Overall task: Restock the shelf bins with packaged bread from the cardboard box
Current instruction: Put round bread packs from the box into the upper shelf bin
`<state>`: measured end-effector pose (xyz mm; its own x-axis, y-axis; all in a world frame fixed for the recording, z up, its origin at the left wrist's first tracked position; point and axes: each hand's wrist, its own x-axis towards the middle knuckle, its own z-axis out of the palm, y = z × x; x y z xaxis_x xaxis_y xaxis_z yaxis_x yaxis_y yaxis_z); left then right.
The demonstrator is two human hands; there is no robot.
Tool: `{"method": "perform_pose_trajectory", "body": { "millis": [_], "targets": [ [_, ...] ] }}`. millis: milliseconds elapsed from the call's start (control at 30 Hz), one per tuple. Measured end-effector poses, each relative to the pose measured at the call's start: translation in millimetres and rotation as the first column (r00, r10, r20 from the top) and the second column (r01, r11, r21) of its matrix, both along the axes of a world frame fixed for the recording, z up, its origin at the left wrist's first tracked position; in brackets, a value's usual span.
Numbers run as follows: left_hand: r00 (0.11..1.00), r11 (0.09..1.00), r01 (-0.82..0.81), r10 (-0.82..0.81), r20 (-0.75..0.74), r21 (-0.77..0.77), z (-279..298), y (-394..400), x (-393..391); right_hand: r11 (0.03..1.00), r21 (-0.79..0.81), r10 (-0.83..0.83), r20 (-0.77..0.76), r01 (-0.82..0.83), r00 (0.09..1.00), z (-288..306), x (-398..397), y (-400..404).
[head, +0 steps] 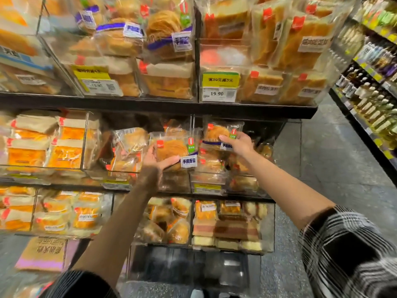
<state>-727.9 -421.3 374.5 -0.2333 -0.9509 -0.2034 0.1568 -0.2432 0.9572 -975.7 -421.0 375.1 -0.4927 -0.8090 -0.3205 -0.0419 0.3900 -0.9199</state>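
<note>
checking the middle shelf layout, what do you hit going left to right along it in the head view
stacked orange sandwich packs → clear divider → loose bun packs → left hand holding a round bread pack → right hand holding a second bread pack → dark shelf end

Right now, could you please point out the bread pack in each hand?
left-hand bread pack (171,148), head view, on the round bun.
right-hand bread pack (216,132), head view, on the bun above the thumb.
</note>
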Motion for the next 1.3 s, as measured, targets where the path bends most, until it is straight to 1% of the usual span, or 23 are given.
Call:
{"method": "perform_pose_trajectory", "body": {
  "millis": [67, 133, 233, 300, 367, 433, 467, 533, 600, 633, 667, 700, 733, 767, 800, 833, 900, 967, 1033, 1100, 1167, 1267, 1300],
  "targets": [
    [1.0, 1.0, -0.019, 0.019, -0.004, 0.016, -2.8, -4.6, 2.4, 1.0, 0.023, 0.02, -0.004, -0.02, 1.0, -1.5, 0.4, -15.9],
    [1.0, 1.0, 0.009, -0.008, -0.007, 0.012, -4.7, -7.8, 5.9, 0.998, 0.068, 0.012, -0.034, -0.009, 0.999, -5.4, 0.9, -29.1],
    [0.999, 1.0, -0.023, 0.023, 0.043, 0.002, -5.7, -6.6, 8.2, 0.992, 0.121, -0.018, -0.073, 0.027, 0.997, -13.7, 7.3, -40.5],
    [0.999, 0.999, -0.021, 0.022, 0.04, -0.031, -6.7, -6.7, 8.4, 0.984, 0.168, -0.004, -0.268, 0.05, 0.963, -17.4, 13.8, -43.3],
    [0.998, 0.997, 0.011, -0.006, 0.07, -0.075, -7.2, -6.8, 8.2, 0.973, 0.211, 0.021, -0.494, 0.096, 0.869, -18.0, 16.7, -43.1],
    [0.995, 0.994, 0.042, -0.034, 0.09, -0.096, -6.5, -6.3, 6.9, 0.967, 0.21, 0.015, -0.605, 0.141, 0.796, -16.3, 16.1, -39.9],
    [0.994, 0.993, 0.06, -0.051, 0.094, -0.104, -4.0, -5.2, 5.1, 0.967, 0.202, 0.003, -0.615, 0.154, 0.789, -16.4, 15.0, -37.3],
    [0.99, 0.987, 0.1, -0.086, 0.11, -0.128, -0.7, -3.2, 1.0, 0.975, 0.125, -0.083, -0.557, 0.182, 0.827, -15.3, 11.2, -26.7],
    [0.983, 0.974, 0.136, -0.11, 0.149, -0.181, 1.2, -0.7, -4.0, 0.989, 0.046, -0.11, -0.415, 0.142, 0.903, -15.8, 9.1, -11.2],
    [0.977, 0.965, 0.154, -0.116, 0.176, -0.214, 1.4, 0.3, -7.0, 0.997, 0.024, -0.059, -0.306, 0.07, 0.95, -13.3, 9.6, -1.1],
    [0.972, 0.953, 0.166, -0.116, 0.203, -0.251, 2.2, 2.0, -11.0, 1.0, 0.007, 0.029, -0.18, -0.028, 0.983, -11.4, 11.5, 9.3],
    [0.969, 0.946, 0.166, -0.105, 0.222, -0.278, 1.4, 2.2, -14.6, 0.989, -0.019, 0.146, -0.069, -0.148, 0.987, -5.4, 15.1, 21.3],
    [0.97, 0.943, 0.16, -0.095, 0.223, -0.293, 2.2, 3.5, -19.4, 0.963, -0.059, 0.265, 0.019, -0.263, 0.964, 0.0, 18.1, 31.9],
    [0.973, 0.949, 0.143, -0.084, 0.215, -0.28, 2.4, 3.1, -24.0, 0.932, -0.077, 0.359, 0.042, -0.355, 0.932, 4.5, 20.4, 40.6],
    [0.972, 0.956, 0.141, -0.084, 0.219, -0.259, 4.3, 2.5, -29.5, 0.905, -0.084, 0.42, 0.022, -0.417, 0.907, 8.9, 23.1, 47.6],
    [0.966, 0.958, 0.143, -0.082, 0.243, -0.247, 6.3, 1.2, -35.4, 0.89, -0.061, 0.45, -0.032, -0.451, 0.892, 13.8, 25.4, 52.7],
    [0.947, 0.946, 0.171, -0.079, 0.313, -0.277, 7.1, -0.5, -48.5, 0.905, -0.052, 0.415, -0.121, -0.423, 0.902, 19.4, 23.4, 58.3],
    [0.931, 0.92, 0.197, -0.066, 0.36, -0.34, 7.8, 2.2, -63.0, 0.917, -0.096, 0.372, -0.141, -0.387, 0.917, 23.5, 14.4, 63.6],
    [0.897, 0.89, 0.233, -0.04, 0.441, -0.392, 5.5, 5.1, -71.9, 0.923, -0.079, 0.363, -0.143, -0.377, 0.921, 24.3, 0.3, 67.2],
    [0.866, 0.838, 0.245, 0.037, 0.499, -0.488, -1.8, 4.4, -73.0, 0.944, -0.02, 0.325, -0.13, -0.33, 0.937, 19.8, -18.1, 70.6],
    [0.826, 0.755, 0.264, 0.143, 0.545, -0.6, -10.5, 1.8, -72.1, 0.974, -0.019, 0.222, -0.095, -0.225, 0.97, 11.9, -38.4, 72.6],
    [0.689, 0.653, 0.434, 0.203, 0.696, -0.62, -22.3, -3.4, -74.1, 0.999, -0.035, 0.013, 0.05, -0.011, 0.999, 1.0, -64.7, 65.8],
    [0.641, 0.624, 0.481, 0.229, 0.733, -0.616, -24.5, -5.1, -75.6, 0.999, -0.024, -0.042, 0.058, 0.043, 0.997, -0.5, -70.5, 60.2]
  ]
}}
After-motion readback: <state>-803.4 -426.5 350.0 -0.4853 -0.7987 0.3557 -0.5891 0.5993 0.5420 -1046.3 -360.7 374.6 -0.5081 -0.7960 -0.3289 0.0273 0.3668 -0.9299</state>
